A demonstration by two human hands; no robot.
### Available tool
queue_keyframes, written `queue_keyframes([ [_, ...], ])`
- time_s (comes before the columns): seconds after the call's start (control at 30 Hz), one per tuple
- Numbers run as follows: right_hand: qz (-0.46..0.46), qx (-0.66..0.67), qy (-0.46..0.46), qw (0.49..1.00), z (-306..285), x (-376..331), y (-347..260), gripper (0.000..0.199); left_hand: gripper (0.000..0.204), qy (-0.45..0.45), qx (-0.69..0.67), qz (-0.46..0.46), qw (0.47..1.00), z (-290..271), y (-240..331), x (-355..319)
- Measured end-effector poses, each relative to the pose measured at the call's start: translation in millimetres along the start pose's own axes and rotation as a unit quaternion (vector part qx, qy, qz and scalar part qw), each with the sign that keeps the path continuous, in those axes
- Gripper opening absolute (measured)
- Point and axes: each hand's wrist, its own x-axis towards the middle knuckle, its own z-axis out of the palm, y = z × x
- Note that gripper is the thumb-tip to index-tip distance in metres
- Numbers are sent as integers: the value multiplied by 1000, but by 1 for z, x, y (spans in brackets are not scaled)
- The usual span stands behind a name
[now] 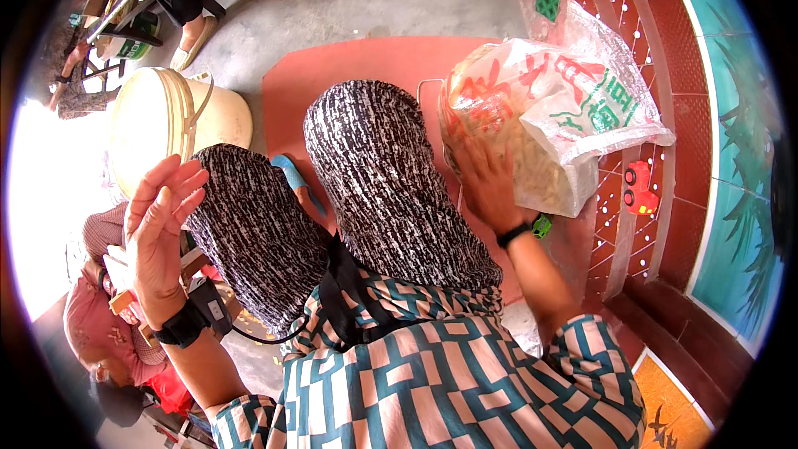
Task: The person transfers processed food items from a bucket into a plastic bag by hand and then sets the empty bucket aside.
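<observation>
I sit with both knees up in black-and-white patterned trousers. My right hand (485, 179) lies flat against a large clear plastic bag (549, 116) with red and green print, full of pale yellowish pieces, standing to the right of my knees. My left hand (160, 220) is raised beside my left knee, fingers spread and palm open, holding nothing. Both wrists carry dark bands.
A cream plastic bucket (170, 120) with a handle stands at the left. A small red toy car (638, 187) rests on the red tiled ledge (665, 50) at the right. Another person (108, 324) in pink crouches at lower left; someone's foot (191, 41) shows at the top.
</observation>
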Motion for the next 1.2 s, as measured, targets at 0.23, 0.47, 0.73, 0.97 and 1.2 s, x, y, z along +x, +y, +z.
queue_keyframes([
  [0.23, 137, -44, -245, 959, 70, 60, 127, 85, 41, 46, -23, -21, 998, 5, 9, 0],
  [0.47, 171, -52, -385, 905, 77, 9, 187, 92, 42, 149, -34, -95, 984, 2, 4, -15],
  [0.73, 141, -102, -450, 876, 84, -9, 197, 90, 42, 236, -60, -148, 959, -9, -12, -65],
  [0.97, 221, -89, -448, 862, 120, -6, 226, 93, 40, 257, -146, -121, 948, -20, -39, -104],
  [1.2, 218, -52, -448, 865, 112, 43, 187, 61, 42, 244, -168, -128, 947, -31, -77, -179],
])
